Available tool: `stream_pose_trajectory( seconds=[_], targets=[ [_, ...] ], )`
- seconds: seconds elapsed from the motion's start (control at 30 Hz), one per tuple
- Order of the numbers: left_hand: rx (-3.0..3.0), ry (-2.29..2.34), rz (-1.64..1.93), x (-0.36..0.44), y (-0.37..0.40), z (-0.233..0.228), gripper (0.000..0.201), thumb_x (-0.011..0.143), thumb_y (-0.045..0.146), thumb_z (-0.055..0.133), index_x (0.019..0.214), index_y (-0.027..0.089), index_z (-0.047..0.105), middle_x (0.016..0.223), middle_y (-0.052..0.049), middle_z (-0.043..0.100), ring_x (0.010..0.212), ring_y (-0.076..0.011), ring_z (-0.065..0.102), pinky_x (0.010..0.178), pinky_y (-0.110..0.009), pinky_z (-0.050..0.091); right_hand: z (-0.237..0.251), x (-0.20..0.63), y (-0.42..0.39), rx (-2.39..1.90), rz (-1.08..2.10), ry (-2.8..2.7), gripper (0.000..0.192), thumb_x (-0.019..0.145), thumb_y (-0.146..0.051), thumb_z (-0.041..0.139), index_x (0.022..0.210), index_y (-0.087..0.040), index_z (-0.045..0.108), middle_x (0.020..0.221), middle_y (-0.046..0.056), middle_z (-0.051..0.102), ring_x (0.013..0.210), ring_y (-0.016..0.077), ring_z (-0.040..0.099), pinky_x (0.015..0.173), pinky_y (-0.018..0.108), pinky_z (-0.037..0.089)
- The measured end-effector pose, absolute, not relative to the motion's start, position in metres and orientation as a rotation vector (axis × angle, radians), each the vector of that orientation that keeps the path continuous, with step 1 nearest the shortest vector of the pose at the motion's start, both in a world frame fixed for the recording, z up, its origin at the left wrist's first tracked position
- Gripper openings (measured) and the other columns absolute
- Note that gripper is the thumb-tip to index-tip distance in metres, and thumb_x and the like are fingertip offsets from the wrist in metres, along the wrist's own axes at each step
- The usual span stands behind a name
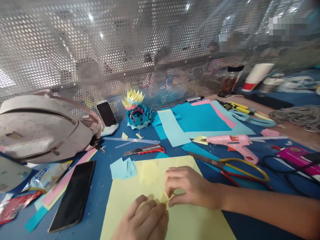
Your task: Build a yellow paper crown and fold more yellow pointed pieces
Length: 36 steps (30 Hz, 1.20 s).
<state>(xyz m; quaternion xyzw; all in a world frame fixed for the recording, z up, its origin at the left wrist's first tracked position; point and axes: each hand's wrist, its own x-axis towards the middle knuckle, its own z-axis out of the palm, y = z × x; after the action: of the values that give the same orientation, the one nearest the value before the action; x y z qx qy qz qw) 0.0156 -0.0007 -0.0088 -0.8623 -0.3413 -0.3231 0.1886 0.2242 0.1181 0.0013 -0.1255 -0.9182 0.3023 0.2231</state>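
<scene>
1. Small folded yellow paper piece (164, 197): lies on the large yellow sheet (180, 220) at the near edge of the blue table (105, 180), pinched between both hands. Judged very light, thin and easily creased; best held at its folded edges with fingertips only.
2. Right hand (190, 186): fingers curled close, tips nipping the right side of the paper piece.
3. Left hand (145, 220): fingers together and pressed flat against the piece's left side; whether the thumb grips beneath is hard to tell, the view being cut off at the frame's foot.
4. Loose yellow squares (149, 172) and light blue squares (123, 168): stacked just beyond the hands.
5. Scissors (230, 166), yellow and red handled: right of the sheet, near the right wrist.
6. Pink glue gun (235, 143): beyond the scissors.
7. Box cutter (145, 150), red: above the squares.
8. Finished paper flower (137, 111), blue with yellow top: at the back, against the perforated metal screen (75, 40).
9. Blue and pink paper sheets (200, 118): fanned out, right of the flower.
10. Black phone (73, 195): face down, left of the sheet.
11. Beige bag (42, 128): far left.
</scene>
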Motion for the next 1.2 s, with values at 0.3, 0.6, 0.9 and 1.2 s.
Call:
stream_pose_trajectory(
  seconds=[0.3, 0.6, 0.9, 1.2],
  targets=[
    [-2.416, -1.020, -0.940, 0.015, 0.001, 0.001, 0.024, 0.100, 0.014, 0.048, 0.107, 0.019, 0.071, 0.093, -0.002, 0.078, 0.082, -0.0150, 0.070, 0.083, -0.030, 0.049, -0.001, 0.225, 0.114, -0.197, 0.480, -2.661, 0.046, 0.107, -0.052, 0.039, 0.089, -0.020, 0.066, 0.086, 0.003, 0.065, 0.078, 0.0150, 0.052, 0.068, 0.028, 0.036],
    [-2.506, -1.082, -0.926, 0.010, -0.001, -0.010, 0.028, 0.102, 0.016, 0.045, 0.113, 0.015, 0.070, 0.104, -0.008, 0.072, 0.093, -0.0210, 0.065, 0.085, -0.035, 0.049, 0.003, 0.224, 0.111, -0.261, 0.498, -2.616, 0.042, 0.104, -0.055, 0.044, 0.098, -0.018, 0.063, 0.087, 0.003, 0.066, 0.076, 0.0155, 0.054, 0.067, 0.028, 0.037],
    [-2.570, -1.104, -0.802, 0.007, 0.002, 0.004, 0.031, 0.098, 0.012, 0.046, 0.121, 0.013, 0.067, 0.088, -0.009, 0.066, 0.075, -0.0202, 0.062, 0.069, -0.033, 0.054, 0.009, 0.219, 0.109, -0.441, 0.718, -2.608, 0.004, 0.091, -0.022, 0.064, 0.093, -0.021, 0.062, 0.085, -0.001, 0.064, 0.079, 0.0149, 0.057, 0.069, 0.026, 0.037],
    [-2.618, -1.026, -0.850, 0.004, 0.002, 0.002, 0.025, 0.098, 0.011, 0.047, 0.113, 0.012, 0.067, 0.091, -0.009, 0.071, 0.082, -0.0210, 0.066, 0.076, -0.036, 0.054, 0.007, 0.218, 0.108, -0.533, 0.727, -2.601, 0.010, 0.092, -0.018, 0.062, 0.084, -0.020, 0.058, 0.079, -0.002, 0.062, 0.076, 0.0133, 0.055, 0.066, 0.025, 0.035]
  ],
)
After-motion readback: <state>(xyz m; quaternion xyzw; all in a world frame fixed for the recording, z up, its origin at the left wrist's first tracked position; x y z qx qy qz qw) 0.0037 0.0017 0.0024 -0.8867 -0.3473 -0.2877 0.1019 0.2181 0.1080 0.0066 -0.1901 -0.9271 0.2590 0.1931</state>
